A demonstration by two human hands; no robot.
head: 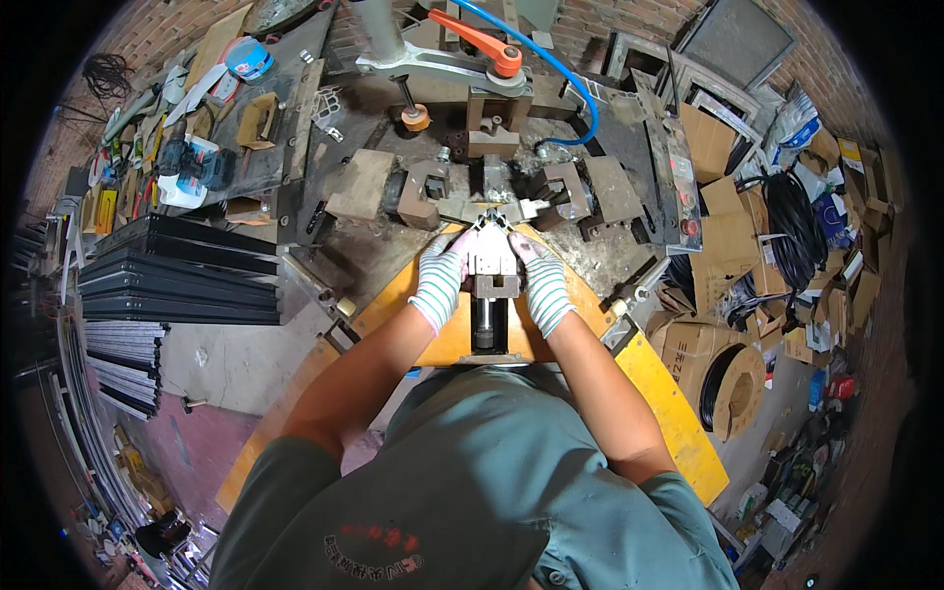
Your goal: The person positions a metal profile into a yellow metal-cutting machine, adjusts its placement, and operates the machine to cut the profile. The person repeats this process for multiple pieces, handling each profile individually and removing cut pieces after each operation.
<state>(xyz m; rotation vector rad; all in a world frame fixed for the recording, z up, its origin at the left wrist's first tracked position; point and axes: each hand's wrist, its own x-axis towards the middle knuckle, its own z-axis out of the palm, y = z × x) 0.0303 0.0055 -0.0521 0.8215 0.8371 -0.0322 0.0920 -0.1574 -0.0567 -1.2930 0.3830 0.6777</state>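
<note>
My left hand (pixel 441 279) and my right hand (pixel 542 280), both in striped knit gloves, lie on either side of a brightly lit metal block (pixel 493 258) at the middle of a machine. Their fingertips meet small dark metal pieces (pixel 493 218) at the block's top; glare hides the exact grip. Just beyond are steel clamping blocks, one at the left (pixel 423 195) and one at the right (pixel 563 193). An orange clamp lever (pixel 479 43) sits on a metal arm above them. Below the block, a cylinder (pixel 484 324) shows in a slot of the yellow machine bed (pixel 450 332).
Stacked black frames (pixel 181 269) and bundled profiles (pixel 125 361) lie at the left. A cordless drill (pixel 195 164) rests on the side bench. A blue hose (pixel 560 66) curves down behind the clamps. Cardboard boxes (pixel 723 251) and a cable reel (pixel 740 392) stand at the right.
</note>
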